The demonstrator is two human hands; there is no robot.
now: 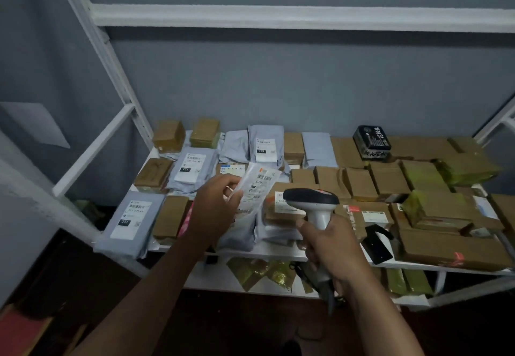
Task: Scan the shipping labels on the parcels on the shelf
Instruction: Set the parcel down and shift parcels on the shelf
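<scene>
— Right hand point(327, 247): how does it stand?
— Fingers wrapped round the grip of the scanner point(313, 202), head lifted over the front edge of the shelf point(278, 252).
— Left hand point(214, 205)?
— Pinching a pale parcel point(257, 188) by its near edge, just left of the scanner; label point(262, 181) tilted up, barcodes showing.
— Other stock on that shelf?
— Left of the scanner: grey mailer point(131, 220) marked 231, at the front corner. Right of the scanner: brown boxes point(387, 180) packed close. Behind the scanner, near the wall: black box point(370, 141) atop cartons.
</scene>
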